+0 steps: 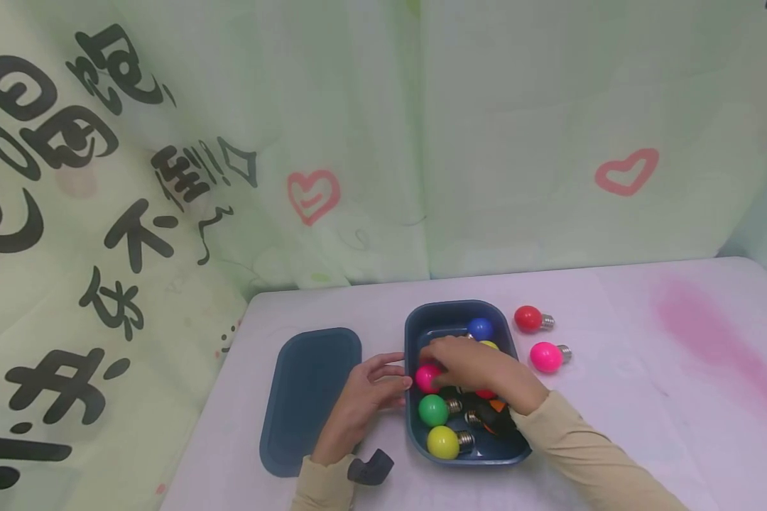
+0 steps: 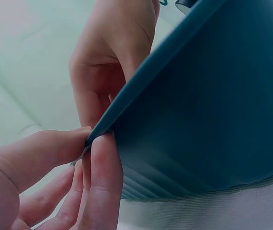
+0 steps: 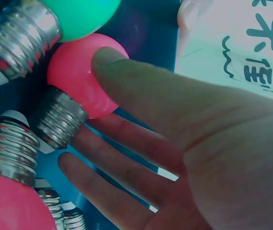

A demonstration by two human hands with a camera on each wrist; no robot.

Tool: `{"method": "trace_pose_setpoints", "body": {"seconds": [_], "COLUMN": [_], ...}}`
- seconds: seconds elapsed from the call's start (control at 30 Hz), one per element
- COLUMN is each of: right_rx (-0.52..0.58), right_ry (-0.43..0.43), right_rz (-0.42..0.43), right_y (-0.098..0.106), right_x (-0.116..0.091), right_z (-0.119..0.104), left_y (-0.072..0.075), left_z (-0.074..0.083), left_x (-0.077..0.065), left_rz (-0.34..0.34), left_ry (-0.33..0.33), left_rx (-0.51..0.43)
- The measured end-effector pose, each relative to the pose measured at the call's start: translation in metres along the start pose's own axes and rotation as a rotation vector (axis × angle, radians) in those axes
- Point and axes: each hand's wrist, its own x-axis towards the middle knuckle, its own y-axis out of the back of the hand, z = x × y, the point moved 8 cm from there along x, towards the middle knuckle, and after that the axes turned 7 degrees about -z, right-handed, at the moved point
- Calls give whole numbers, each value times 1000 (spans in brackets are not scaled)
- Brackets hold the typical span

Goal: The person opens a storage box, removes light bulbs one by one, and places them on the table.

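A dark blue plastic box (image 1: pixel 412 433) holds several coloured light bulbs. My left hand (image 1: pixel 373 390) is at its left side; in the left wrist view thumb and fingers pinch the box's rim (image 2: pixel 141 81). Reaching into the box, my right hand (image 1: pixel 469 362) grips a pink light bulb (image 3: pixel 74 72), thumb on the globe and fingers behind it. Close by lie a green bulb (image 1: pixel 432 410), a yellow bulb (image 1: pixel 443 443) and a blue bulb (image 1: pixel 480 328). Part of a red bulb (image 1: pixel 486 393) shows under the right wrist.
A flat dark blue lid (image 1: pixel 309 390) lies on the table left of the box. Right of the box, a red bulb (image 1: pixel 528 319) and another pink bulb (image 1: pixel 546 357) lie on the pale tablecloth (image 1: pixel 639 397). A printed curtain (image 1: pixel 511 142) hangs behind the table.
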Motion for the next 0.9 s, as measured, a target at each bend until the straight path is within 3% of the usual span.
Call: {"method": "trace_pose_setpoints", "body": {"seconds": [0.3,0.9], "right_rx": [16,27], "right_ry": [25,63], "right_rz": [16,122], "right_y": [3,34], "right_x": [-5,-39], "right_z": [-4,-1], "left_y": [0,0], "left_z": [-1,-1], "left_x": [0,0], "left_rz": [-2,4], "left_ry": [3,12], "left_rx": [-4,-4]}}
